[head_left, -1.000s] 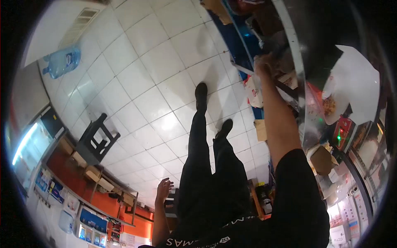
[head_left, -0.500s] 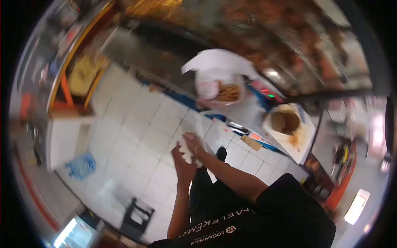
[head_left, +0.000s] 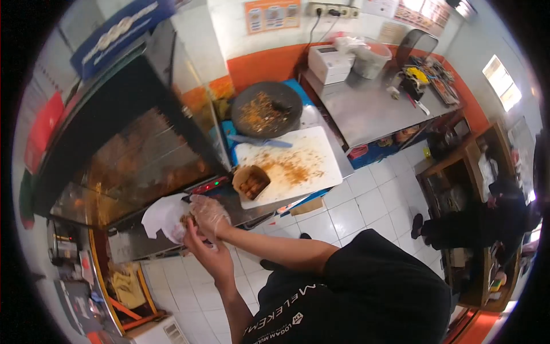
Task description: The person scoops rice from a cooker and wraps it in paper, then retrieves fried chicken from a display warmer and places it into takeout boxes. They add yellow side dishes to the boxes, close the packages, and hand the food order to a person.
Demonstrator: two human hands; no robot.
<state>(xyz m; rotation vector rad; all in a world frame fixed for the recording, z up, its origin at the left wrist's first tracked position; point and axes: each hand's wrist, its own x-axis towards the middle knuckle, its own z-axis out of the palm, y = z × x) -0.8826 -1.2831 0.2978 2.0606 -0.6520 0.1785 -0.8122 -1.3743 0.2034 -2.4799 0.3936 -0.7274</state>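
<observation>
My right hand (head_left: 209,215) wears a clear plastic glove and bends its fingers down over a white paper-lined container (head_left: 166,215). What those fingers hold is hidden. Just below it, my bare left hand (head_left: 207,252) has its fingers stretched up to the container's near side, close to the gloved fingers. A small patch of brownish food shows between the hands. To their right, an open brown paper box (head_left: 251,182) with brown pieces of food stands on the crumb-strewn white cutting board (head_left: 318,152).
A blue-handled knife (head_left: 260,141) lies across the board, below a dark round pan (head_left: 268,94) with crumbs. At left stands a glass display case (head_left: 132,155). A steel table (head_left: 366,114) bears a white printer (head_left: 331,64). Another person (head_left: 475,223) in dark clothes is at right.
My view has swung right toward the cutting board and the wall. Both hands, earlier over the floor tiles, have moved up to the white paper-lined container.
</observation>
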